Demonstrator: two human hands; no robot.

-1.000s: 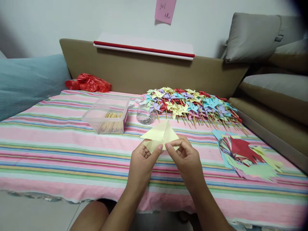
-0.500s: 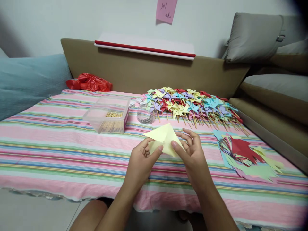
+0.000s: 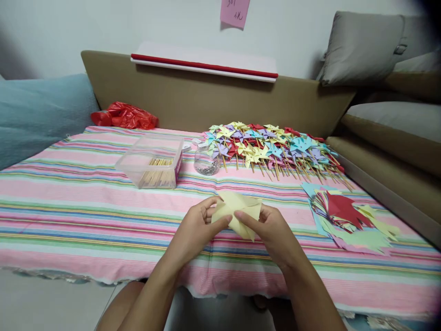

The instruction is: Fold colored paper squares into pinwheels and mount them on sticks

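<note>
A pale yellow paper with folded, pointed corners is held above the striped cloth, between both hands. My left hand pinches its left side, thumb on top and fingers behind. My right hand grips the right side, its thumb pressed near the paper's middle and its other fingers mostly hidden behind. Beyond the hands are a clear plastic box of thin wooden sticks and a small clear jar with small metallic pieces in it.
Many colourful paper pinwheels on sticks lie at the back right. Loose cut paper sheets are piled at the right. A red plastic bag sits at the back left, beside a blue cushion.
The yellow paper has turned and come slightly lower, with its corners now folded differently. My right hand's fingers, spread before, have closed in behind the paper. The camera view has shifted slightly.
</note>
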